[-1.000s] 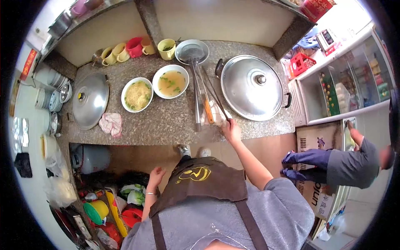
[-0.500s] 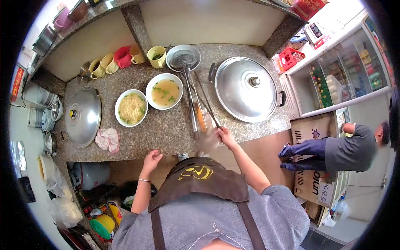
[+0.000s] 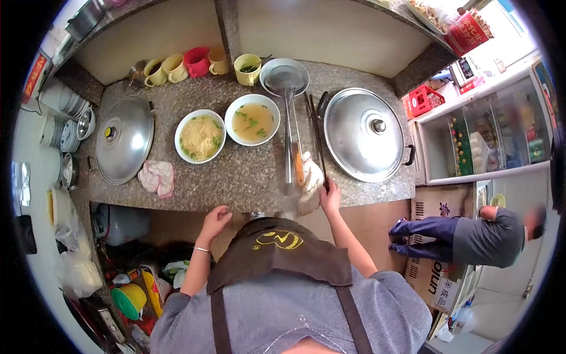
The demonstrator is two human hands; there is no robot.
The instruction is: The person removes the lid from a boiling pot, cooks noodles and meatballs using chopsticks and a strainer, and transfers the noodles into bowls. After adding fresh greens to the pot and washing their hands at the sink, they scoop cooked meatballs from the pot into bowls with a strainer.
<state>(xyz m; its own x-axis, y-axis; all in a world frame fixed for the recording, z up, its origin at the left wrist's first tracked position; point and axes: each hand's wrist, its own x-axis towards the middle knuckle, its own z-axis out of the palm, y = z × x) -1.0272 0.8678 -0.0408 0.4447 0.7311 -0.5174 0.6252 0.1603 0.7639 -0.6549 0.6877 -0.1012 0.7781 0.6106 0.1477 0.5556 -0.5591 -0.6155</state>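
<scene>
My right hand [image 3: 330, 198] is at the counter's front edge, closed on the near ends of a pair of long dark chopsticks [image 3: 316, 138]. They lie along the counter, pointing away from me, just left of a large domed pot lid [image 3: 364, 135]. Beside that hand is a whitish cloth [image 3: 312, 176]. Left of the chopsticks, a wooden-handled strainer [image 3: 299, 165] and another long metal-handled utensil [image 3: 288, 159] rest with their heads in a metal bowl [image 3: 298, 68]. My left hand [image 3: 217, 222] hangs before the counter edge, fingers loosely curled, nothing visible in it.
A bowl of noodles [image 3: 200, 137] and a bowl of broth with greens [image 3: 253, 120] stand mid-counter. Cups [image 3: 196, 62] line the back. At left are another lid [image 3: 125, 140] and a pink-white cloth [image 3: 157, 177]. A person [image 3: 483, 239] stands at right near a glass-door fridge [image 3: 489, 141].
The view has shifted, so the counter sits further right. The chopsticks now lie further from the strainer handles, nearer the large lid, with my right hand still at their ends. My left hand stays curled.
</scene>
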